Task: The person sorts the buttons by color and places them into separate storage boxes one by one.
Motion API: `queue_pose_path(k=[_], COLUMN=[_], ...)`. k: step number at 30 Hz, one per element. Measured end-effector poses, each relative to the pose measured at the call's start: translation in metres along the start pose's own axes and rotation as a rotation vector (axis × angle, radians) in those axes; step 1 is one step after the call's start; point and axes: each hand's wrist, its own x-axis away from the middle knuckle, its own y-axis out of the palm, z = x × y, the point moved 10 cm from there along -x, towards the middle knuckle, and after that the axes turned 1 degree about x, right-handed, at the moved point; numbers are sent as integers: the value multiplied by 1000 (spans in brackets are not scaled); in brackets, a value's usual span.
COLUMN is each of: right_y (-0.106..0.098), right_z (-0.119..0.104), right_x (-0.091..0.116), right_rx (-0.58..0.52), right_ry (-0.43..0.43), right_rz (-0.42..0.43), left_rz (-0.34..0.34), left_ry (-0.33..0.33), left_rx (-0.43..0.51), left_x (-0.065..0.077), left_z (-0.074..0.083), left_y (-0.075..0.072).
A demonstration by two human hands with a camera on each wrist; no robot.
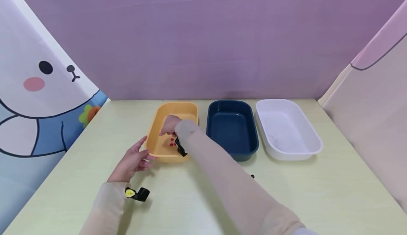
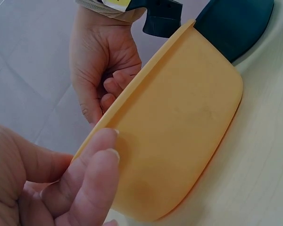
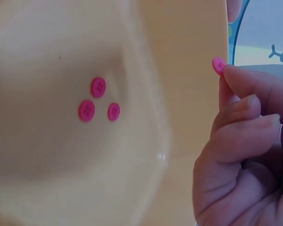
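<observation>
Right wrist view: my right grip (image 3: 233,160) pinches a pink button (image 3: 219,66) by its edge, sensible for something likely light and stiff, over the yellow tray (image 3: 52,146), whose rim my left grip (image 1: 131,162) seemingly pinches.

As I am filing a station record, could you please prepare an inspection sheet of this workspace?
Surface: pale table.
Job's things: three pink buttons lie in the yellow tray; a blue tray and a white tray stand to its right.
Clutter: small dark item on the table, too small to identify.
Hands: left hand holds the yellow tray's rim; right hand pinches another pink button.
Cables: nothing seen.
Surroundings: purple backdrop, cartoon-print cloth at left.
</observation>
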Motion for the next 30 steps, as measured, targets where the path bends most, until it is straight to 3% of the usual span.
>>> queue_pose_path(k=[3, 8, 11, 16, 19, 25, 30], right_y=[-1, -5, -13, -27, -28, -20, -23], right_z=[6, 10, 0, -5, 3, 22, 60], right_x=[1, 13, 33, 69, 91, 128, 148], right_rx=[-11, 94, 148, 128, 103, 144, 223], right_ry=[20, -27, -109, -208, -255, -357, -342], right_rz=[1, -25, -32, 26, 45, -23, -48], left_rz=[-9, -16, -8, -12, -5, -2, -31], left_ry=[0, 2, 2, 1, -12, -27, -10], left_rx=[2, -6, -10, -12, -15, -27, -38], left_x=[-1, -2, 0, 1, -1, 3, 2], left_z=[-1, -1, -1, 1, -1, -4, 0], left_y=[4, 7, 4, 1, 2, 0, 1])
